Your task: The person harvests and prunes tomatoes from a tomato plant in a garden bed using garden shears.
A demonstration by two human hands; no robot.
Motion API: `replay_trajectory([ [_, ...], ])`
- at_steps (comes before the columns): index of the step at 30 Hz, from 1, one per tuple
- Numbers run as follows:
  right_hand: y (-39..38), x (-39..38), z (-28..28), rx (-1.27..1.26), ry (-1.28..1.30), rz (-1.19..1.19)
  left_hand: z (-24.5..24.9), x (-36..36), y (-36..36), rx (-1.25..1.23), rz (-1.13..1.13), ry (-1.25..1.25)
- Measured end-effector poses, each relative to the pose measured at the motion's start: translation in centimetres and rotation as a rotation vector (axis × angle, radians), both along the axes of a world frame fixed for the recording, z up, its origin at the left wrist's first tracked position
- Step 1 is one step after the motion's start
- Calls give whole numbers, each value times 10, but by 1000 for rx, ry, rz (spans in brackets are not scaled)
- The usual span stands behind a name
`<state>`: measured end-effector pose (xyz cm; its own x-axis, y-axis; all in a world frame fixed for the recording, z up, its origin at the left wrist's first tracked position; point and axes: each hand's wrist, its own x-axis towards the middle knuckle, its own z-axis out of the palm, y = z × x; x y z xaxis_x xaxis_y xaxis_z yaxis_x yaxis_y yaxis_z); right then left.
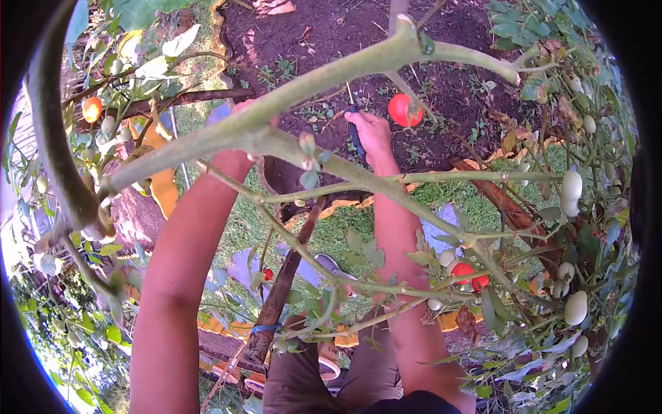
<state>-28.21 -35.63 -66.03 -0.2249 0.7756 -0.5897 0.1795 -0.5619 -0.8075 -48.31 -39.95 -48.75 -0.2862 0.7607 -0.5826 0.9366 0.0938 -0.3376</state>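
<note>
Through the head camera I see one slim, dark-handled tool with a thin pale shaft [356, 140], held over the dark brown soil bed [303, 41], its shaft pointing away from the wearer. The bare right hand [373, 132] has its fingers curled round the handle; the bare left hand [236, 159] is mostly behind the thick grey-green forked branch [338, 70], so I can't tell whether its fingers grip anything. I judge the tool light and rigid, best taken by the handle, clear of the shaft. I count two hands, one tool and five ripe tomatoes: one round red tomato [405, 110] just beside the right hand, one orange-red tomato [92, 109] at far left, two red tomatoes [461, 273] clustered lower right, one small red tomato [267, 274] by the brown wooden stake [284, 276]. Pale green oval fruits [576, 308] hang in numbers that leaves stop me counting.
</note>
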Motion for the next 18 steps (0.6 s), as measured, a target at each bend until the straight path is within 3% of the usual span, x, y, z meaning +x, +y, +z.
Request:
replay_trajectory([
  [4,-1,5,11,12,19,52,4,3,1,-162,29,26],
  [9,-15,1,-12,-94,137,32,1,-11,-15,-51,87,1],
  [12,-27,20,-7,-233,-44,175,0,-10,-10,46,189,-19],
  [15,-59,33,-2,-309,66,-76,-4,-7,-8,197,314,-222],
  [18,-94,48,-3,-395,25,-38,10,11,-5,292,329,-340],
])
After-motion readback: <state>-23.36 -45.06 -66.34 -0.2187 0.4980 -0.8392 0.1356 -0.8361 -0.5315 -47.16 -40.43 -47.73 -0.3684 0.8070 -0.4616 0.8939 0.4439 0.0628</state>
